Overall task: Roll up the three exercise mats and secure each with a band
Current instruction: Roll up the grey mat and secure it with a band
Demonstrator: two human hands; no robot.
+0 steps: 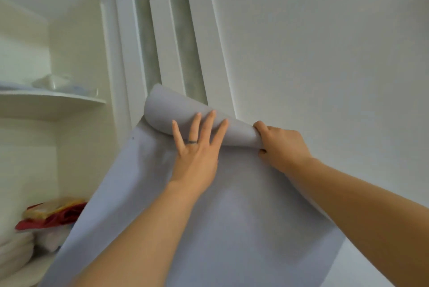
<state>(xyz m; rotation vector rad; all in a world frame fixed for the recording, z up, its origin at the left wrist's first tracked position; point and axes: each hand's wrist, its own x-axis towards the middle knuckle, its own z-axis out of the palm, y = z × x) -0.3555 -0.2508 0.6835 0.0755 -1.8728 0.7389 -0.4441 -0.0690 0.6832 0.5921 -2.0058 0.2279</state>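
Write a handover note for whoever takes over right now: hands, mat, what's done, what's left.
Left hand: flat, fingers spread, pressing on the curled far end of the thin pale lilac-grey exercise mat.
Right hand: grips the right end of that curl.
Mat: spread out toward the person, with only the far edge curled over.
Done: the roll is just started.
Left: finish rolling this mat, band it, then do the other two. No band or other mats in view.
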